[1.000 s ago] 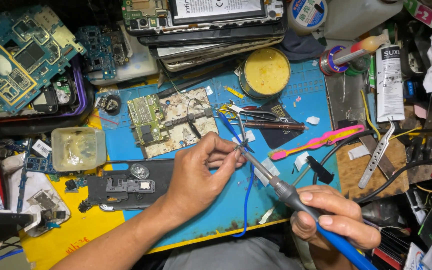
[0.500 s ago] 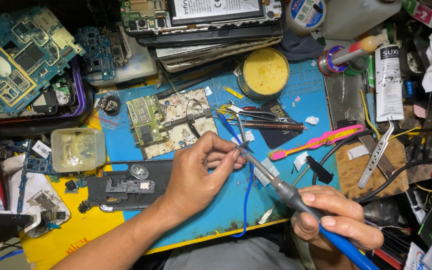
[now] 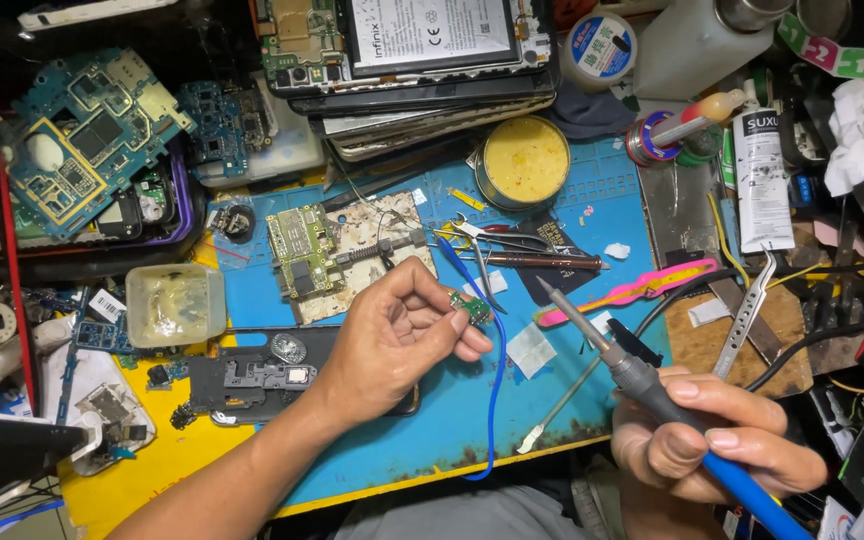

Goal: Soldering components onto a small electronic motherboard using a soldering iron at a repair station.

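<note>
Fingers (image 3: 457,320) of left hand (image 3: 392,345) pinched on small green circuit board (image 3: 474,306), held above blue mat (image 3: 592,200) on worktop. Soldering iron (image 3: 632,375), gripped in right hand (image 3: 712,440), now drawn back; tip no longer touched to board, joint seemingly finished.

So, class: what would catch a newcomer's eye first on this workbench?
At the centre, the left hand pinches a small green circuit board over the blue work mat. At lower right, the right hand grips a blue-handled soldering iron, tip pointing up-left. A round yellow tin sits at the mat's top edge.
</note>
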